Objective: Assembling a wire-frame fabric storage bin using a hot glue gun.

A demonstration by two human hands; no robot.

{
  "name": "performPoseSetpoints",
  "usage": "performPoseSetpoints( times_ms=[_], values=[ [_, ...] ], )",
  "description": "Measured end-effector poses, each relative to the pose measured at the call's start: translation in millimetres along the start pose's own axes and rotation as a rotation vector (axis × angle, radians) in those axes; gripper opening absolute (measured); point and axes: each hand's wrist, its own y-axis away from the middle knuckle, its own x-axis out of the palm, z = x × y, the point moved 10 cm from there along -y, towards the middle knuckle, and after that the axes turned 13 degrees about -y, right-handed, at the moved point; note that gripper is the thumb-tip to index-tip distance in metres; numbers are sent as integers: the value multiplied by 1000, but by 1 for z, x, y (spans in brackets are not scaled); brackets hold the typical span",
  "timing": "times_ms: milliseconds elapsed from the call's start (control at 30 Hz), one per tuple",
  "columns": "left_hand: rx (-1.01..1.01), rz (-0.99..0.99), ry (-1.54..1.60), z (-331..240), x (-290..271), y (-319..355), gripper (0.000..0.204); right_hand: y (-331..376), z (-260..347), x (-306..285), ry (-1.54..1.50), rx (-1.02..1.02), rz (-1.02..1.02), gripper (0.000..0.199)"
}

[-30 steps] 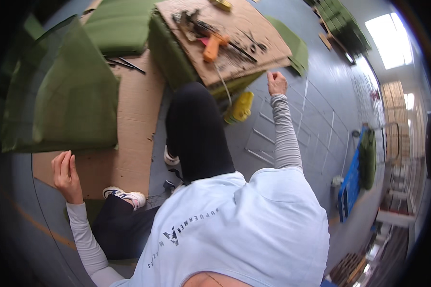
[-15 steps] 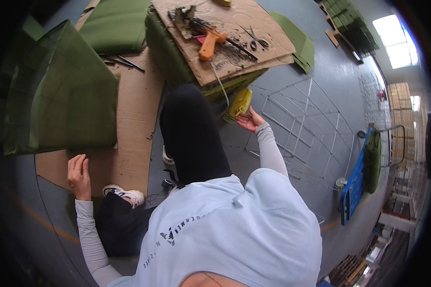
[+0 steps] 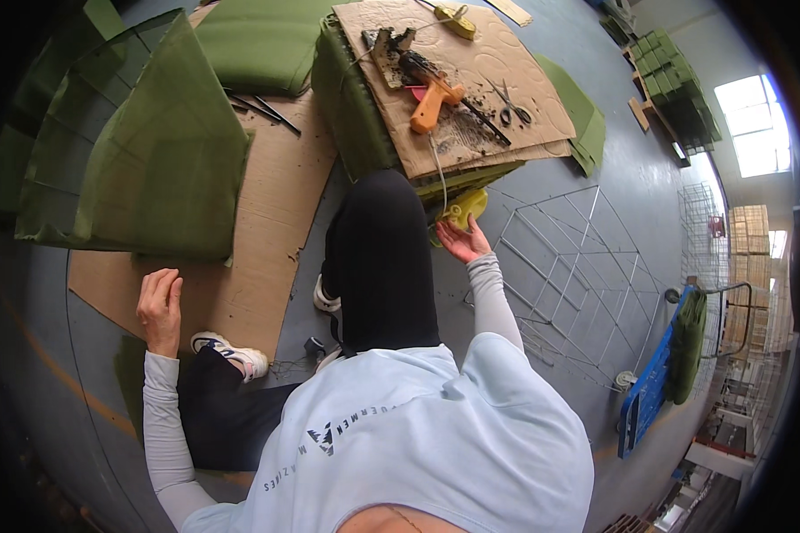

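Observation:
Palm up, my right hand point(image 3: 464, 240) is beside a yellow plastic container point(image 3: 468, 206), its fingers apart and close to the container's near end. Whether the fingertips touch it cannot be told. My left hand point(image 3: 159, 311) hangs with loosely bent fingers and nothing in it, just on the near side of a green fabric-covered wire frame point(image 3: 164, 169). On a cardboard-topped green block in front of me lie an orange glue gun point(image 3: 431, 105), with a white cord trailing down, and black-handled scissors point(image 3: 510, 105).
Cardboard point(image 3: 271, 213) covers the floor at left, with dark rods point(image 3: 267, 113) near a green cushion point(image 3: 262, 44). Bare wire frames point(image 3: 569, 258) stand at right, beyond which is a blue trolley point(image 3: 653, 382). A yellow power strip point(image 3: 454, 21) sits on the block's far edge.
The whole view has shifted, so the block and glue gun appear farther right and lower. My right hand stays beside the yellow container, which now looks turned more sideways.

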Motion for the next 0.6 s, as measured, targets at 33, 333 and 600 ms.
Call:
performPoseSetpoints(
  times_ms=[33,333,600],
  values=[
    [-5,5,2,2,3,-1,13,0,1,1,-6,-12,-6,78],
    [-5,-37,12,5,-1,-4,13,-42,21,-17,153,153,282,53],
    [-70,-59,-29,7,-8,6,11,-17,31,-54,-46,-233,43,36]
  ],
)
